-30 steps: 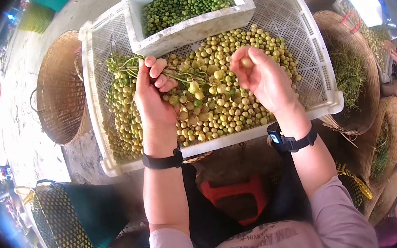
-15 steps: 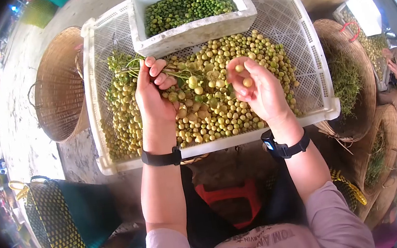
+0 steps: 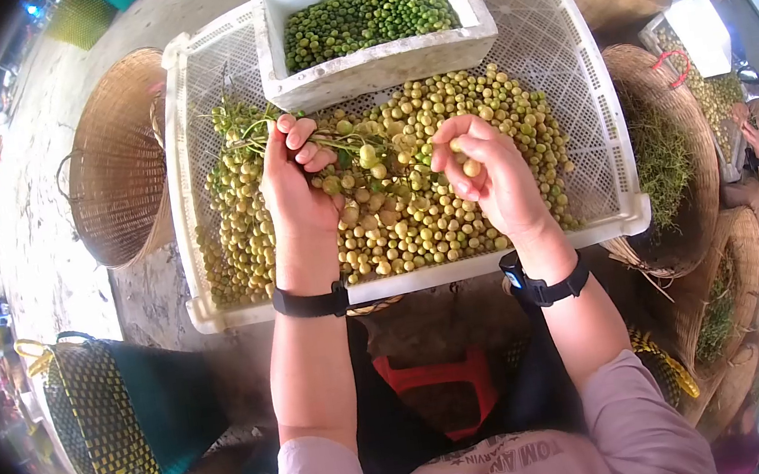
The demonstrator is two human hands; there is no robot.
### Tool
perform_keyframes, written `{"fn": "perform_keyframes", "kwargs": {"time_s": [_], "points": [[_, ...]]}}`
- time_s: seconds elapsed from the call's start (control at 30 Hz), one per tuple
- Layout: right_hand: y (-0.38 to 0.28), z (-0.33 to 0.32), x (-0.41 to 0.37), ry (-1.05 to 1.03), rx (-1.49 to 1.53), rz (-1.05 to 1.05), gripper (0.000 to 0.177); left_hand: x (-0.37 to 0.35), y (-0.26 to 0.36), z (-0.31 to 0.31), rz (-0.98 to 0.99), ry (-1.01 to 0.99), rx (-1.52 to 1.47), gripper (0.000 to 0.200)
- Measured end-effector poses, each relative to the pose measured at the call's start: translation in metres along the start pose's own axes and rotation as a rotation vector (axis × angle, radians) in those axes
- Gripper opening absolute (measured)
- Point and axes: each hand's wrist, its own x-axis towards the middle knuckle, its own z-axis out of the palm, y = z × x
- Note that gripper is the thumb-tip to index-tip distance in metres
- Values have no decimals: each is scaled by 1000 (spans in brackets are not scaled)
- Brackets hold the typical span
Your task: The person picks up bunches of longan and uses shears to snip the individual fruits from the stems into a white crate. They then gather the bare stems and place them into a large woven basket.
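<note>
My left hand (image 3: 299, 190) is closed around a leafy stem sprig (image 3: 333, 139), whose thin stalks stick out on both sides of the fingers. A few pale round fruits hang near its right end. My right hand (image 3: 504, 180), curled to the right of the sprig, has small yellow-green round fruits (image 3: 471, 167) at its fingers. Beneath both hands, a heap of similar loose fruits (image 3: 441, 229) covers much of a white slatted plastic crate (image 3: 614, 125). More stems with leaves (image 3: 235, 122) lie at the heap's upper left.
A white foam box (image 3: 386, 71) of darker green fruits (image 3: 370, 19) stands at the crate's far side. Woven baskets flank it: one on the left (image 3: 117, 176), another on the right holding stripped stems (image 3: 661, 157). A red stool (image 3: 436, 373) is below. Another person's hands (image 3: 749, 131) show at far right.
My right hand has moved slightly, and its fingers have curled closer around the fruits. My left hand keeps its hold on the sprig. The view has shifted a little.
</note>
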Motion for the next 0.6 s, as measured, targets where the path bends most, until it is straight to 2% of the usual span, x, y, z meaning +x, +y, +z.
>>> {"fn": "perform_keyframes", "kwargs": {"time_s": [0.07,0.1,0.17,0.23,0.3,0.37,0.43,0.47,0.5,0.57,0.6], "points": [[3,5,-2,78,-421,60,24,-2,-3,3,-4,9,3,21],[13,7,4,91,-677,-212,28,-3,-6,5,-7,21,6,21],[24,8,4,174,-814,-357,26,-5,-10,9,-16,23,23,20],[19,10,2,200,-842,-335,22,-4,-11,9,-18,27,38,20],[13,9,1,83,-590,-166,19,-1,-7,6,-12,28,17,20],[7,1,1,3,-396,-90,13,-1,-3,8,5,55,11,20],[4,-9,2,-9,2,50,13,-1,-1,9,15,80,5,21],[2,-14,3,-66,42,73,16,-2,0,9,2,57,12,21],[-2,-11,2,-61,42,70,16,-2,-1,11,-12,33,19,21],[-5,-1,2,5,-501,-33,19,-4,-4,14,-28,31,38,21],[-2,-1,2,-38,-584,-119,25,-5,-5,16,-38,33,57,22]]}}
